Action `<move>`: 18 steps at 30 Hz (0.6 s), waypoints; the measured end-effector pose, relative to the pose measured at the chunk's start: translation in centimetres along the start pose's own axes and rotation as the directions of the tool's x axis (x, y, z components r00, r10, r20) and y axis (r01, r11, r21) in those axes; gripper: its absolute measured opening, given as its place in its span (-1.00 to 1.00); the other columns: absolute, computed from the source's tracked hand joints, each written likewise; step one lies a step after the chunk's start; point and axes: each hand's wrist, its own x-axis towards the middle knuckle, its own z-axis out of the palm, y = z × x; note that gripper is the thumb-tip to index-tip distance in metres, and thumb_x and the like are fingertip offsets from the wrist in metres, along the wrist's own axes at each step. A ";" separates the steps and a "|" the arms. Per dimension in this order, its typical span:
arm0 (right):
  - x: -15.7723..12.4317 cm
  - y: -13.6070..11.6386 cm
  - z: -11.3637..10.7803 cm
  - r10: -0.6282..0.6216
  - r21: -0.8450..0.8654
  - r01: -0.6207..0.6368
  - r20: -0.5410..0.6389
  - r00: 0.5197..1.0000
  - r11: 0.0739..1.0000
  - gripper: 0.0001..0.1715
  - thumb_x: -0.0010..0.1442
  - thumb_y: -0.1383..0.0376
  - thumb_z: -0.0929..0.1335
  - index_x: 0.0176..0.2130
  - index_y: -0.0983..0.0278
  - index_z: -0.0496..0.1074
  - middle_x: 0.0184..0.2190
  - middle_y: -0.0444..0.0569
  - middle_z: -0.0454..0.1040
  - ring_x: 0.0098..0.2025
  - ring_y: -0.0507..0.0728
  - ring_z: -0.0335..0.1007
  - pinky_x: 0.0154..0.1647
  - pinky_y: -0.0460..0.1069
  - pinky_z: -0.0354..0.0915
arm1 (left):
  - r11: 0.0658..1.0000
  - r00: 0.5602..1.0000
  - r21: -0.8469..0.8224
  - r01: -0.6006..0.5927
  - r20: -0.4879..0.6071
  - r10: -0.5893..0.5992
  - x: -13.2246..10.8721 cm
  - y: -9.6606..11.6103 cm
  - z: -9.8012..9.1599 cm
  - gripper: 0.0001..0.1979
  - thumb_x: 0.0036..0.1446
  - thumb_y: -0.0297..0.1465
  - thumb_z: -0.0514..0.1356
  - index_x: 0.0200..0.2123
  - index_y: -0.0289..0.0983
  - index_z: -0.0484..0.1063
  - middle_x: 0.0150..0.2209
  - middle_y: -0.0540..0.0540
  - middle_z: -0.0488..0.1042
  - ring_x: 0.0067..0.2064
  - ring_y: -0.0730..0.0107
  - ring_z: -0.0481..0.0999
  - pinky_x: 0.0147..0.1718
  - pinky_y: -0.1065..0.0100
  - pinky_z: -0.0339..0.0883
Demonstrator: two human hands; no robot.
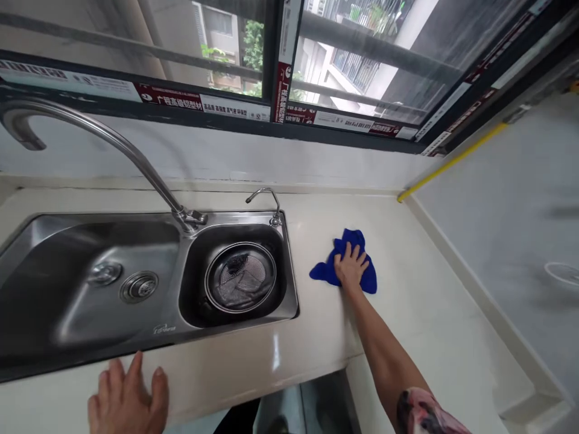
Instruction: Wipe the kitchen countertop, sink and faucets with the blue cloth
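A crumpled blue cloth (370, 278) lies on the pale countertop (316, 343), to the right of the sink. My right hand (351, 266) presses on it from above, palm down with the fingers spread. Part of the cloth is hidden under the palm. My left hand (129, 398) rests on the counter's front strip, just in front of the sink's left basin, fingers apart and holding nothing. Its wrist is cut off by the lower edge of the picture.
A steel double sink (178, 283) fills the left side. Its right basin holds a round strainer pan (240, 277) with a grey cloth inside. A large tap (136, 154) and a small tap (266, 191) rise behind. A yellow pipe (452, 161) runs along the right wall, near the window (280, 60).
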 end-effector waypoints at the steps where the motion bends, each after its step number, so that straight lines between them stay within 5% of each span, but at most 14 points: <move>1: 0.1 -1.0 0.2 -0.050 -0.011 0.051 0.015 0.999 0.999 -0.21 0.40 0.14 0.13 0.48 0.39 0.10 0.47 0.33 0.00 0.44 0.68 -0.16 0.30 0.63 -0.15 | 1.000 1.000 0.000 0.001 0.012 -0.001 -0.1 0.1 -0.1 -0.20 0.32 0.03 -0.27 0.38 -0.37 0.19 0.45 -0.42 0.05 0.50 -0.16 -0.05 0.44 -0.23 -0.11; 9: -3.6 -1.5 -1.8 -0.370 -0.066 0.380 0.129 0.920 0.923 -0.27 0.41 0.17 0.19 0.49 0.21 0.10 0.51 0.04 -0.02 0.51 0.39 -0.16 0.47 0.32 -0.07 | 0.996 0.998 0.071 -0.059 0.023 0.057 -0.6 -1.1 0.3 -0.26 0.35 -0.10 -0.24 0.36 -0.48 0.20 0.43 -0.50 0.07 0.53 -0.06 -0.16 0.45 -0.17 -0.14; 18: -15.1 3.3 -5.3 -0.690 0.140 0.676 0.146 0.709 0.724 -0.10 0.32 0.27 0.23 0.54 0.05 -0.10 0.54 -0.04 -0.13 0.53 0.43 -0.22 0.45 0.44 0.00 | 0.998 0.997 0.009 -0.069 -0.017 0.069 -0.9 -2.5 1.4 -0.27 0.31 -0.13 -0.20 0.33 -0.51 0.24 0.45 -0.50 0.02 0.52 -0.16 -0.14 0.45 -0.23 -0.18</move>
